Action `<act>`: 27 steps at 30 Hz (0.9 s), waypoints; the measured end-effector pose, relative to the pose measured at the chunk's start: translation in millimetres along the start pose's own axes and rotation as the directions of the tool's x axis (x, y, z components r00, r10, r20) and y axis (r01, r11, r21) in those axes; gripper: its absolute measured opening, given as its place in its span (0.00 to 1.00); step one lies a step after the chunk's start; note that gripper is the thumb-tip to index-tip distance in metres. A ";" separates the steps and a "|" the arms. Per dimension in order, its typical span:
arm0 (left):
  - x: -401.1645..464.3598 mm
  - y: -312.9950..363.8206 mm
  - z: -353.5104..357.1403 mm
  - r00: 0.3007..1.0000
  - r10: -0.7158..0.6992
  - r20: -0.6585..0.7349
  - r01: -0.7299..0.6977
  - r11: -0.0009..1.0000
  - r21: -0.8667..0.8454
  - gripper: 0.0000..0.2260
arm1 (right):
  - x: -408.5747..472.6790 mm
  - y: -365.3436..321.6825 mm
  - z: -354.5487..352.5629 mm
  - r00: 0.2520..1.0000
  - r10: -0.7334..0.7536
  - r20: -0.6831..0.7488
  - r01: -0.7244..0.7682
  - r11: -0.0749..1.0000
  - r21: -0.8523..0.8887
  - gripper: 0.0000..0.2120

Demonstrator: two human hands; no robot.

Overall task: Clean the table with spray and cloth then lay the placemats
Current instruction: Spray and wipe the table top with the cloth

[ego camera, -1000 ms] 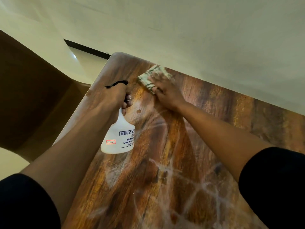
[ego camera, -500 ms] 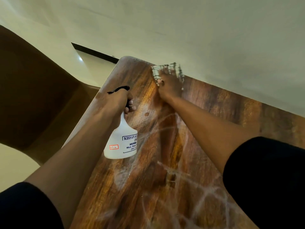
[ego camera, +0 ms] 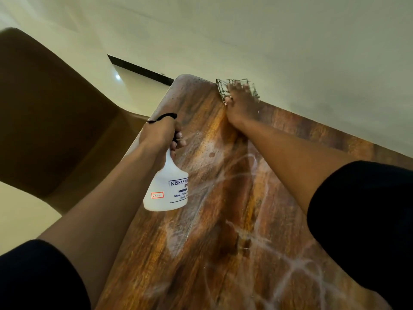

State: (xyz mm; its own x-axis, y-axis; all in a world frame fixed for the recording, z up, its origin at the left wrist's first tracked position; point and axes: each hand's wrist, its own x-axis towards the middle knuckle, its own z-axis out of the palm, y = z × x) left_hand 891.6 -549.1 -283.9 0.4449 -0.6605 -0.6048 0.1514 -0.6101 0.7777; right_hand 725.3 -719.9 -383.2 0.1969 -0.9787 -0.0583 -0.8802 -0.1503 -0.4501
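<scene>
Two hands, one spray bottle, one cloth and one chair are in view; no placemats can be seen.

The left hand point(ego camera: 159, 133) has its grip wrapped around the neck of the spray bottle point(ego camera: 166, 189), fingers curled round the black trigger head, whose thin black top piece pokes out above the knuckles. The bottle is white and translucent, with a printed blue-lettered label and a small red-bordered sticker on its side. It hangs tilted below the fist, its base lifted off the surface point(ego camera: 223, 242) and held over the left edge.

The right hand point(ego camera: 241, 104) is stretched out to the far edge of the surface, near the rounded far-left corner. Its grip is spread apart, fingers straight and fanned, pressing down flat on the cloth point(ego camera: 223, 88). The cloth is a pale checked piece with dark lines; it lies under the palm and fingers, showing on the left side of the hand and beyond the fingertips, right where the surface meets the wall point(ego camera: 268, 30). The hand and cloth are motion-blurred, so the cloth's exact outline is hard to make out.

The surface is a glossy wood-grain top, brown and orange, marked with pale curving wet streaks and smears from its middle down to the near edge, and a few fine droplets near the bottle's nozzle.

Both arms are bare below short black sleeves point(ego camera: 362, 220). A brown chair point(ego camera: 55, 121) stands to the left of the surface on a pale floor point(ego camera: 20, 222).
</scene>
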 end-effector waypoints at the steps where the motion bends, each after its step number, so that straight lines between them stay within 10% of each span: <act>1: 0.9 -1.2 -2.3 1.000 -0.002 0.005 0.002 1.000 -0.011 0.11 | 2.0 -3.8 0.4 0.999 0.036 -0.022 -0.036 0.999 -0.006 0.25; 6: 2.5 -6.9 -17.8 1.000 0.001 -0.005 -0.001 0.999 -0.032 0.12 | 11.7 -42.2 21.1 0.998 0.020 -0.065 -0.025 0.997 -0.076 0.25; 13: 8.3 -6.4 -34.0 0.996 -0.023 -0.084 0.019 0.999 -0.043 0.07 | -10.9 -135.6 72.9 0.868 -0.466 0.174 0.476 0.879 -0.020 0.22; 19: 7.0 -13.7 -38.5 0.996 -0.022 -0.082 0.017 0.998 -0.059 0.11 | -7.5 -125.6 62.3 0.866 -0.475 0.155 0.481 0.876 -0.008 0.23; 27: 17.5 -15.8 -51.5 0.997 -0.005 -0.082 0.002 1.000 -0.029 0.04 | 60.7 -79.0 32.8 0.998 -0.060 0.006 0.060 0.993 -0.105 0.23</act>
State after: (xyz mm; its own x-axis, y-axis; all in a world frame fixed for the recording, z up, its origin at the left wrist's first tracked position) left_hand 942.5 -528.4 -297.9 0.5153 -0.6193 -0.5924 0.1784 -0.5986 0.7810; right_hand 821.0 -762.8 -380.4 0.2515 -0.9672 -0.0366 -0.9073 -0.2225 -0.3567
